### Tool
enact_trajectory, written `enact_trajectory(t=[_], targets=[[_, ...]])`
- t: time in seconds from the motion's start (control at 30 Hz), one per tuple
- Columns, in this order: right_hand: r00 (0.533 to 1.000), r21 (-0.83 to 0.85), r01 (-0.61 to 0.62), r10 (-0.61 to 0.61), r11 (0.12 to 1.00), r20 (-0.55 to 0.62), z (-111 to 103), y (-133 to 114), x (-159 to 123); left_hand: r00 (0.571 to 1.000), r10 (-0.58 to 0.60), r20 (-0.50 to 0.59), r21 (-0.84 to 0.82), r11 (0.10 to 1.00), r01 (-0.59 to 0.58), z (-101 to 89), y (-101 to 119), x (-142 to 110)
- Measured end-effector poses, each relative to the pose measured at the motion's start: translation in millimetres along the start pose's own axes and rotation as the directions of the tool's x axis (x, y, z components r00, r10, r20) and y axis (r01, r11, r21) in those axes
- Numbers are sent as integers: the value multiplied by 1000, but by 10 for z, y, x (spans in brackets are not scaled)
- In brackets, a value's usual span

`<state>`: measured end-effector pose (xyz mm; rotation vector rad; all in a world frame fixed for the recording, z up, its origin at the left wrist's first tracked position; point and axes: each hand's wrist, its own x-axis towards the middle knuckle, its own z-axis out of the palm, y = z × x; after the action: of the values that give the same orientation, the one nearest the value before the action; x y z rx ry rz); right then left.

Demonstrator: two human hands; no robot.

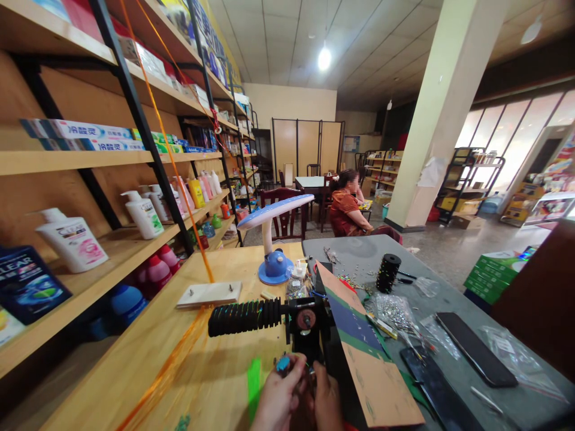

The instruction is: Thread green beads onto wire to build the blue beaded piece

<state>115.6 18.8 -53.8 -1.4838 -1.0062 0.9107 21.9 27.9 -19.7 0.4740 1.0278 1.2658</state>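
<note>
At the bottom centre, my left hand (pixel 284 395) is closed in a pinch, with a small blue piece (pixel 283 363) showing at its fingertips. My right hand (pixel 327 395) is closed close beside it. A small shiny bit shows at its fingers, too small to name. A thin green strand appears between the two hands. Just beyond them stands a black clamp-like device (pixel 306 320) with a ridged black cylinder (pixel 245 317) sticking out to the left. Bright green fibres (pixel 254 383) lie left of my left hand.
Orange threads (pixel 179 353) run across the wooden table past a white block (pixel 209 294). A blue lamp (pixel 275 266) stands behind. A tan board (pixel 363 365), a phone (pixel 476 349) and bags of small metal parts (pixel 395 311) lie right. Shelves line the left; a seated person (pixel 348 206) is farther back.
</note>
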Motion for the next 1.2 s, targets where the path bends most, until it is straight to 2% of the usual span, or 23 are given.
enact_trajectory(t=[0.3,0.43,0.57,0.67,0.77,0.93,1.1,1.2], targets=[[996,-84,85,-88,993,-27,-18,76,3,1000,13,13,16,1000,-13,-4,9,6],[1000,-13,22,-22,1000,16,-13,23,-10,1000,16,17,23,1000,-17,-15,0,6],[999,14,-46,46,999,2,9,-86,-29,1000,15,11,27,1000,-15,-22,-17,16],[999,6,-32,33,999,-21,5,-156,-45,1000,16,20,34,999,-16,-22,-14,17],[999,-15,-40,40,999,4,-7,-189,-53,999,11,34,46,999,-13,-18,5,4],[995,35,-92,91,995,30,-3,-159,-46,999,-4,47,57,998,2,3,58,-38],[999,2,-51,51,999,11,10,-122,-36,999,-11,49,56,998,9,35,106,-74],[997,16,-77,77,997,15,16,-116,-36,999,-15,49,59,998,12,49,129,-86]])
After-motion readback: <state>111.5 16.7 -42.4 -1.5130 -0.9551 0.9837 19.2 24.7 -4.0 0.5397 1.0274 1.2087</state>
